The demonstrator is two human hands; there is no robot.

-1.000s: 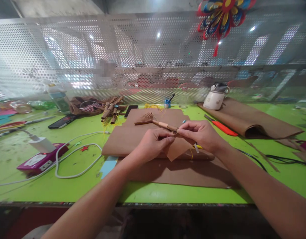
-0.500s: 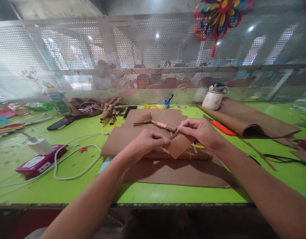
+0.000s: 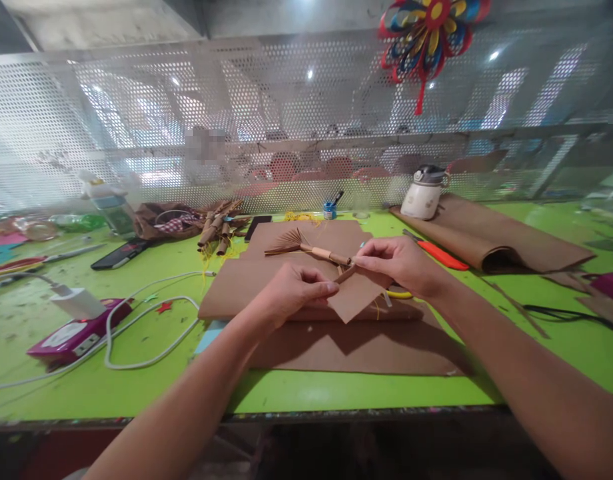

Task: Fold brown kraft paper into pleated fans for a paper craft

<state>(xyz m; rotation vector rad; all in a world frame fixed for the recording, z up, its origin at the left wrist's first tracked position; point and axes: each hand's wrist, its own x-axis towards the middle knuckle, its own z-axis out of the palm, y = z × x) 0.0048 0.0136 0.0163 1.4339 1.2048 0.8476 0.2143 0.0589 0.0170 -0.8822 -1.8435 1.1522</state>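
Note:
A small square of brown kraft paper (image 3: 359,299) hangs between my hands, its upper edge folded into a narrow strip. My left hand (image 3: 306,290) pinches the left end of that fold between thumb and fingers. At the other end, my right hand (image 3: 391,263) pinches the paper the same way. Just beyond lies a rolled brown paper stick (image 3: 325,254) with a fanned, pleated end (image 3: 286,243). Large brown paper sheets (image 3: 266,283) lie stacked beneath. A yellow-handled tool (image 3: 399,294) is partly hidden behind the square.
On the right lie an orange utility knife (image 3: 442,255), a rolled brown sheet (image 3: 506,243) and a white flask (image 3: 422,197). To the left are a purple power strip (image 3: 71,337), white cable (image 3: 151,365) and phone (image 3: 120,255). Bundled paper rolls (image 3: 219,230) and a blue jar (image 3: 329,211) stand behind.
Both hands keep their pinch on the folded paper, with hardly any movement. The whole view has shifted slightly.

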